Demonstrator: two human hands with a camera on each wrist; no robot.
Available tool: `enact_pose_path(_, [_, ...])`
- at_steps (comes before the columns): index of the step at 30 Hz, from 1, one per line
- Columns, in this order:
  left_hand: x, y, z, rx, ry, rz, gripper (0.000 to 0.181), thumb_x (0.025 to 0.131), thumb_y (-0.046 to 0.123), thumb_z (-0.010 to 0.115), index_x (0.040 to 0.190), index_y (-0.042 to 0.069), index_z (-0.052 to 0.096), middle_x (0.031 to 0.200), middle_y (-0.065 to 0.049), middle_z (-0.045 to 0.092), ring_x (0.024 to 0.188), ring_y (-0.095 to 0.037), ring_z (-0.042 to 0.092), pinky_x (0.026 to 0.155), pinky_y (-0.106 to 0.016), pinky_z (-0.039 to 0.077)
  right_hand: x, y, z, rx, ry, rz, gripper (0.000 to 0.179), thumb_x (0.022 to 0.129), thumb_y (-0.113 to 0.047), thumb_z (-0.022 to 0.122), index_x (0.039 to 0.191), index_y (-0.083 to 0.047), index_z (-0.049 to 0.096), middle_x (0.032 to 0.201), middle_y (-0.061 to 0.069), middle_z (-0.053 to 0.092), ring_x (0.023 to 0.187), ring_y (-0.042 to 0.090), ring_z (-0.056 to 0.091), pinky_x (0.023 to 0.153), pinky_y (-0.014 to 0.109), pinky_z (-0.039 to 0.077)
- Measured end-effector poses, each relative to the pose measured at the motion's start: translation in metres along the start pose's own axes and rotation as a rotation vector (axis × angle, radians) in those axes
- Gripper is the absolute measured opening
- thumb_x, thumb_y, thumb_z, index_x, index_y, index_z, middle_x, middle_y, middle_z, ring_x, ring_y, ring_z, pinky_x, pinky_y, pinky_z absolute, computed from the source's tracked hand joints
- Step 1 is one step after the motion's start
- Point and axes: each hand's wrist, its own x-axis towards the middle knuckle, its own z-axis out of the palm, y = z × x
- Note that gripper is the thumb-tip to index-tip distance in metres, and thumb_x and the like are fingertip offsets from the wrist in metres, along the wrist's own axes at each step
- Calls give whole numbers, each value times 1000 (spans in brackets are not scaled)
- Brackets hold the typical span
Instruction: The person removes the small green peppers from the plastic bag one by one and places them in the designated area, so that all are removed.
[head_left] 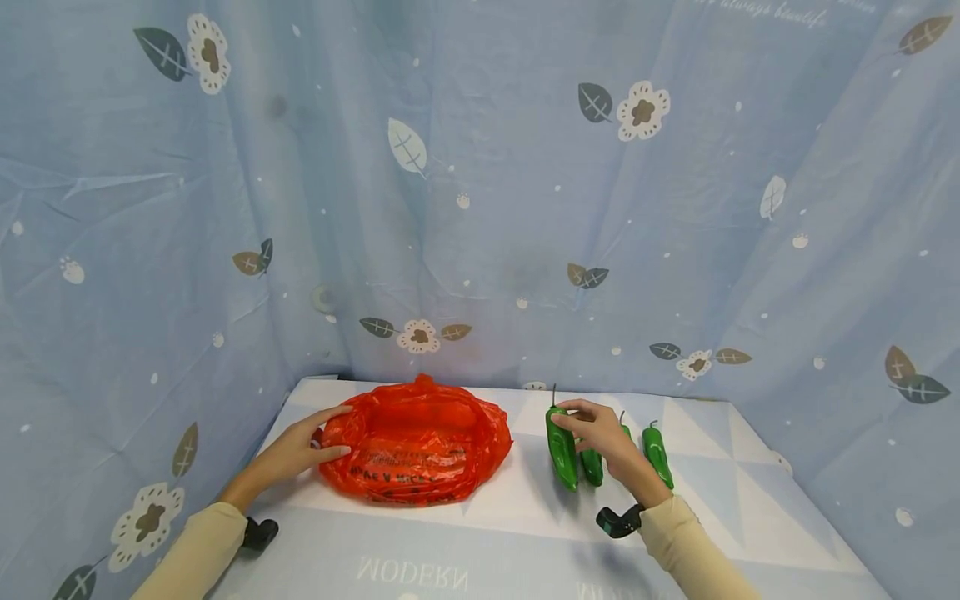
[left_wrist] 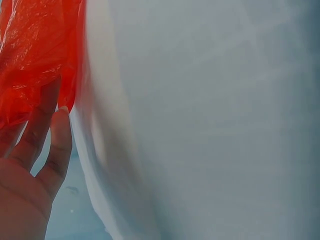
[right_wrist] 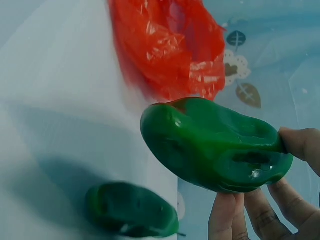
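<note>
My right hand [head_left: 600, 429] pinches a green chili pepper [head_left: 562, 450] near its stem end, thumb on one side and fingertips on the other. The pepper hangs above the table with its tip downward. In the right wrist view the same glossy pepper [right_wrist: 215, 145] fills the middle. A red plastic bag [head_left: 416, 492] lies on the table with its mouth spread wide, and dark print shows on it. At the bag's left side, my left hand [head_left: 296, 446] rests against the plastic with fairly straight fingers. The left wrist view shows those fingers touching the bag [left_wrist: 35, 55].
Other green peppers lie on the table: one [head_left: 592, 467] behind the held pepper, one [head_left: 656, 454] farther right, and another [head_left: 625, 428] partly hidden by my right hand. The white and pale-blue table [head_left: 480, 542] meets a blue patterned curtain [head_left: 495, 208] behind and at the sides.
</note>
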Motion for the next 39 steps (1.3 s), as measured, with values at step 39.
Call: enact_pose_path(39, [-2, 2, 1, -10, 8, -16, 73, 91, 29, 80, 153, 8, 46, 132, -17, 58, 94, -24, 55, 71, -30, 50, -28, 59, -92, -53, 143, 94, 69, 91, -50, 76, 141, -7, 59, 129, 14, 61, 101, 27, 58, 84, 42, 55])
